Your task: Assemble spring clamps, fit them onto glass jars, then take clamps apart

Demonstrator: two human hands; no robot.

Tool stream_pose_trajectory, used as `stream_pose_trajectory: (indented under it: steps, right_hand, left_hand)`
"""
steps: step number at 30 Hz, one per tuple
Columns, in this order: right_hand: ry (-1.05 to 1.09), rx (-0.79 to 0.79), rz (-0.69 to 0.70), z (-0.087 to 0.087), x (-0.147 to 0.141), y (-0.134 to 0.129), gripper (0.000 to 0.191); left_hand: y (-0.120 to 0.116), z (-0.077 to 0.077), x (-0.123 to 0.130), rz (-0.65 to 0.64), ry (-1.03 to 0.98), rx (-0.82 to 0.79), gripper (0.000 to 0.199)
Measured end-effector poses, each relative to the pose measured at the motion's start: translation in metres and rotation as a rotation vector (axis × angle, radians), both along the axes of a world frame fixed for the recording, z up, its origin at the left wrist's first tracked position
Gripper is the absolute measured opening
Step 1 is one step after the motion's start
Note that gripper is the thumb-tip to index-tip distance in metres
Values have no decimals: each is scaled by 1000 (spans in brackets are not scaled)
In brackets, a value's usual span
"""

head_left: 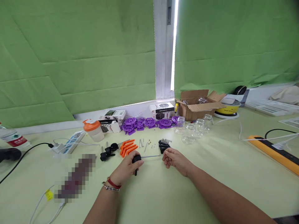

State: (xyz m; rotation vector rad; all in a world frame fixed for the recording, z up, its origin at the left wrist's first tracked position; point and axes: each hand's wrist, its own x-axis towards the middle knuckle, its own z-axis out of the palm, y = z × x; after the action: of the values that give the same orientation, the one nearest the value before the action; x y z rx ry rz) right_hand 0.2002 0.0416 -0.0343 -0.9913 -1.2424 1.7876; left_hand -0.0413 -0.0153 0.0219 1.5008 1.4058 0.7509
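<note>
My left hand [130,164] grips a black plastic part with a thin metal rod [150,156] that points right. By the rod's far end, my right hand [173,160] has its thumb and fingers pinched; whether something small sits between them is hidden. Just behind the right hand lie black plastic pieces [163,145] and metal springs [167,140]. Orange levers [128,146] are close behind my left hand, with more black rod parts [108,152] to their left. Metal pins [142,143] and tiny fittings lie between the two groups.
Purple plastic frames [149,122] line the back, near printed boxes [162,109] and an open cardboard box [197,107]. Clear cups [189,132] stand right of centre. An orange-lidded shaker [93,129], a power strip [74,141] and cables are on the left; an orange-black strip [275,152] is right.
</note>
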Motion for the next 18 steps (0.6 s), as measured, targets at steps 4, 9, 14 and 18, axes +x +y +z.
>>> stream_pose_trajectory:
  steps: [4,9,14,18]
  right_hand:
    - [-16,17,7,1,1,-1,23]
    - [-48,16,12,2,2,-2,24]
    - [-46,19,14,0,0,-1,25]
    - [-45,21,4,-4,0,-1,25]
  left_hand:
    - [-23,16,-41,262,230,190,34]
    - [-58,0,-90,490,513,114,42]
    - [-71,-17,-108,506,731,45,45]
    - [-70,-24,-110,484,842,32,48]
